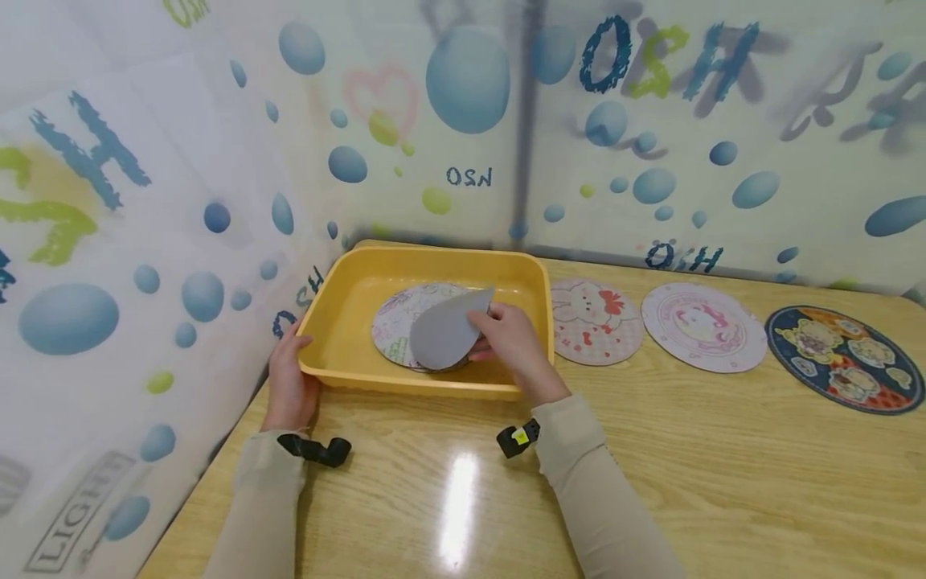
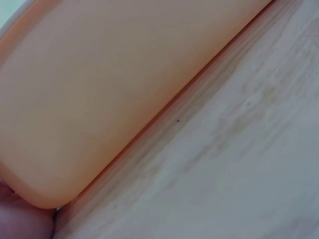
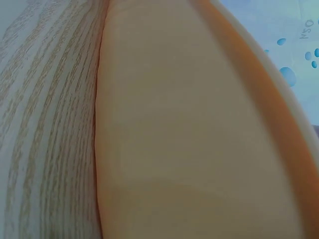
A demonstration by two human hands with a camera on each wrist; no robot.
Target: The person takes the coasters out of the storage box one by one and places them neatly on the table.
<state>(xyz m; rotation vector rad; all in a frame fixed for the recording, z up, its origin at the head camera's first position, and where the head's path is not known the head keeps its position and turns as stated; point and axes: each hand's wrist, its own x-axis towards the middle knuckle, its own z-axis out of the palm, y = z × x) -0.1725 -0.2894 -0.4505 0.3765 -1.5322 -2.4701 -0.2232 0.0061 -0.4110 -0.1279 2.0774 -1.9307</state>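
Observation:
A yellow plastic tray (image 1: 340, 322) stands on the table against the wall. My left hand (image 1: 291, 386) grips its front left corner, fingers over the rim; part of this hand (image 2: 22, 216) shows beside the tray's outer wall (image 2: 99, 99) in the left wrist view. Inside the tray lies a thin round placemat (image 1: 394, 326) with a pale printed face. Over it, my right hand (image 1: 517, 346) pinches the right edge of a placemat bent upward, its plain grey back (image 1: 443, 331) showing. The right wrist view holds only the tray's outer side (image 3: 174, 124), the table and the wall.
Right of the tray a row of round placemats lies on the wooden table (image 1: 723, 466): a bunny one (image 1: 589, 322), a pink one (image 1: 702, 326) and a dark one with food pictures (image 1: 842, 358). Printed cloth walls (image 1: 405, 185) rise behind and at left.

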